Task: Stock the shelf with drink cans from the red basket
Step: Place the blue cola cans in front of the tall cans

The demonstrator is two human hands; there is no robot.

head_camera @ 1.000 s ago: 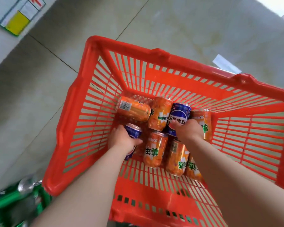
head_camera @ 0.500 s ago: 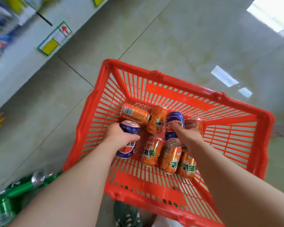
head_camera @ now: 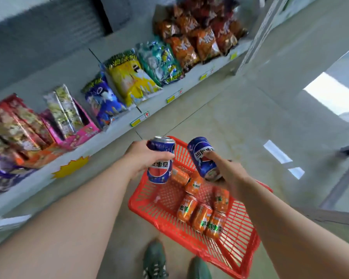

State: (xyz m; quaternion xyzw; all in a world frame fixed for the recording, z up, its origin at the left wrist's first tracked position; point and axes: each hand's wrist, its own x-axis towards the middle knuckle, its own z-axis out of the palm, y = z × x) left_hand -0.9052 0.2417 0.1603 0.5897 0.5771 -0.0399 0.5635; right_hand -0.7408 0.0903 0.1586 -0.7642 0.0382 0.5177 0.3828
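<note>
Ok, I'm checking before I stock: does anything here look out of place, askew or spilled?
Nothing spilled or damaged. The orange cans lie jumbled on their sides in the red basket. The shelf in view holds snack bags, no drinks. The left hand grips one blue can, the right hand another.

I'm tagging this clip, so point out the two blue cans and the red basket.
Left blue can (head_camera: 159, 174), head view, on its lower label.
Right blue can (head_camera: 197, 158), head view, on its blue side.
Red basket (head_camera: 242, 234), head view, on its right slatted wall.
</note>
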